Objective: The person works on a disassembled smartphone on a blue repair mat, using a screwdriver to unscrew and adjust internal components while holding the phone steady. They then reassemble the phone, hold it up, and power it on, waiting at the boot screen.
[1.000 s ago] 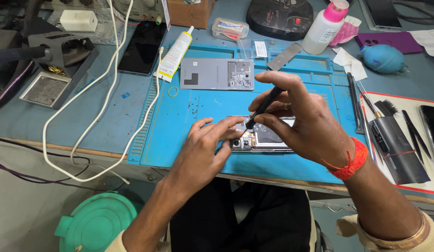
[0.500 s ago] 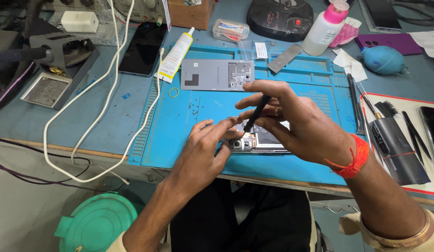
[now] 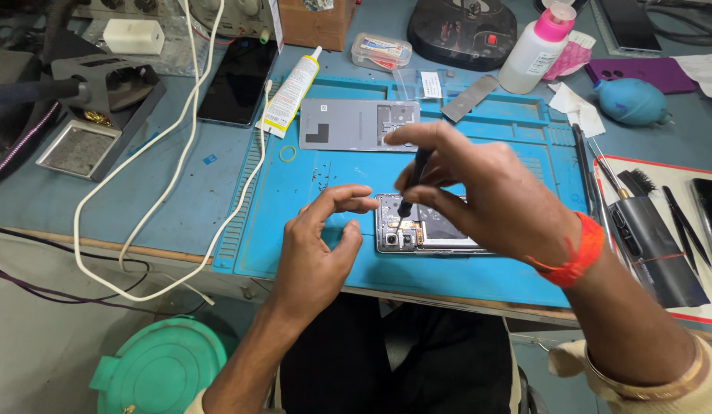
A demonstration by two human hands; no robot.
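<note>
An opened phone [image 3: 417, 226] with its insides showing lies on the blue work mat [image 3: 295, 184]. My right hand [image 3: 479, 192] grips a slim black screwdriver [image 3: 413, 180], tip down on the phone's upper left part. My left hand [image 3: 321, 245] hovers just left of the phone, thumb and forefinger curled apart, holding nothing. The phone's grey back cover [image 3: 356, 124] rests flat farther back on the mat.
A white glue tube [image 3: 291, 92], a dark phone [image 3: 237, 80] and a white cable [image 3: 172, 146] lie to the left. A bottle with a pink cap [image 3: 536, 46], a blue blower bulb [image 3: 632, 101] and tweezers and tools [image 3: 655, 230] sit to the right. A green bin [image 3: 160, 372] stands below the table edge.
My left hand has lifted off the phone and drawn back to the left, with its fingers opened. My right hand keeps the screwdriver on the phone, now more upright.
</note>
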